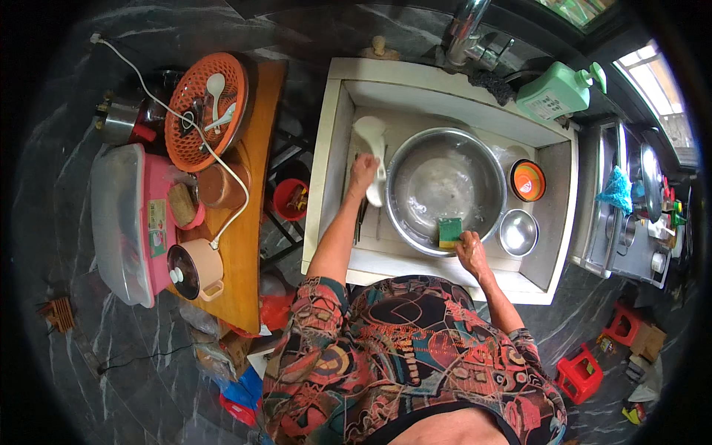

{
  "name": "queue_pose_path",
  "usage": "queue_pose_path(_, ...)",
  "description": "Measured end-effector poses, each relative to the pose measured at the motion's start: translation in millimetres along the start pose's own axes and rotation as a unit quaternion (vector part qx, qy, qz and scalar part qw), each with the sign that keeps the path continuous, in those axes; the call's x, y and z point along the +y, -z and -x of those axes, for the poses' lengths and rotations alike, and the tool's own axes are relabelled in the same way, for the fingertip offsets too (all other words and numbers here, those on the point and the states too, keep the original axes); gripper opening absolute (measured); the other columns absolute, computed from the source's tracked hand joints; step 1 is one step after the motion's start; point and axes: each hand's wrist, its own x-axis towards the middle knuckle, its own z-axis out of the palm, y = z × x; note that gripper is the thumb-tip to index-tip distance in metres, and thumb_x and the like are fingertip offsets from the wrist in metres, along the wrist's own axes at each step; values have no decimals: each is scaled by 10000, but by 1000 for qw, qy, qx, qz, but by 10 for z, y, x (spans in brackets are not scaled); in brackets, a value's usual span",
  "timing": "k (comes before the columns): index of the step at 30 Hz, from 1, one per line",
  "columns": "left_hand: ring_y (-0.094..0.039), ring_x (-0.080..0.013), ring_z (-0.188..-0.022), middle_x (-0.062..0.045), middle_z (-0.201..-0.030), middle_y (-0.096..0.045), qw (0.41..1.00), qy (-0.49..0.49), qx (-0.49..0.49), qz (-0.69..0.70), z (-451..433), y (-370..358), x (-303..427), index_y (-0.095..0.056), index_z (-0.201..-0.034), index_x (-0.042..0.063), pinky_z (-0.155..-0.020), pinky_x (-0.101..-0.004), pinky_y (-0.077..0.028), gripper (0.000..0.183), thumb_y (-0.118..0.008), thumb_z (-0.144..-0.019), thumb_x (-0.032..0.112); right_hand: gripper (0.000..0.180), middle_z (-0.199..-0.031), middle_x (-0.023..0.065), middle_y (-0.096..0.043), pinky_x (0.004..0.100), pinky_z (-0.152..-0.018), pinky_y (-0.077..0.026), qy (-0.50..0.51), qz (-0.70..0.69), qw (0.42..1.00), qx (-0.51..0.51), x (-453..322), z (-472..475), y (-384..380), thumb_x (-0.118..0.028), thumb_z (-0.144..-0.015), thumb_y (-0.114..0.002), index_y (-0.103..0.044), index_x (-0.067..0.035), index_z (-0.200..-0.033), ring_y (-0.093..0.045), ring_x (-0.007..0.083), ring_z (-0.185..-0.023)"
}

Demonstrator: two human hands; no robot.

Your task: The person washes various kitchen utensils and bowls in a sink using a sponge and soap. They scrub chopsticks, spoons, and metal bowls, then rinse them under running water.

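In the sink, a large round metal basin (445,183) holds some water. My right hand (473,253) grips a green and yellow scouring sponge (450,231) over the near rim of the basin. Left of the basin, my left hand (364,169) is at a white rice paddle (371,129); its fingers are at the handle, slightly blurred, and their grip is not plain. Another pale utensil end (375,194) shows just below that hand. Chopsticks (361,219) lie on the sink floor nearby. To the basin's right are a stack of orange bowls (527,181) and a metal bowl (518,232).
A pale sink wall (317,183) surrounds these things. Behind stand a metal faucet (464,36) and a green pump bottle (556,94). On the wooden table (250,267) at left are an orange basket (173,117) and a corded pot (208,267). Red stools (579,375) stand at lower right.
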Motion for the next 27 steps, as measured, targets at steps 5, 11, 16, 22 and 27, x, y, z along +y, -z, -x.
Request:
queue_pose_path(5, -571, -362, -897, -226, -969, -589, 953, 12, 81, -293, 128, 143, -31, -556, -984, -52, -798, -410, -453, 255, -561, -779, 100, 235, -910, 241, -527, 470, -755, -440, -20, -35, 999, -2, -3, 26, 48, -117, -769, -533, -513, 10, -965, -525, 413, -868)
queue_pose_path(11, -492, -362, -1032, -215, -1049, -534, 849, 32, 85, -521, 1148, -122, -79, -463, -1053, -54, -871, -449, -407, 577, -770, -655, 230, 219, -869, 234, -530, 460, -723, -438, -21, -35, 999, 19, -1, 35, 29, -111, -772, -538, -511, 15, -948, -527, 399, -812)
queue_pose_path(16, -521, -366, -955, -217, -950, -544, 914, 116, 75, -382, 1038, -60, -182, -456, -978, -26, -828, -435, -430, 536, -785, -623, 202, 208, -856, 231, -531, 461, -715, -438, -15, -37, 999, 14, 32, 12, 32, -109, -771, -531, -512, 15, -936, -528, 396, -804)
queue_pose_path(22, -584, -368, -781, -196, -823, -590, 911, 93, 62, -396, 958, -6, -278, -539, -857, -29, -699, -445, -472, 321, -715, -639, 128, 190, -815, 206, -532, 440, -676, -434, -6, -28, 999, 44, 105, 9, -51, -131, -765, -535, -520, 5, -897, -534, 360, -761)
queue_pose_path(27, -583, -353, -807, -201, -853, -596, 900, 132, 49, -413, 891, -51, -465, -592, -762, -31, -711, -439, -469, 139, -574, -704, 94, 173, -814, 204, -538, 443, -683, -433, -24, -26, 998, 49, 0, -62, -26, -128, -764, -534, -508, -2, -879, -533, 367, -768)
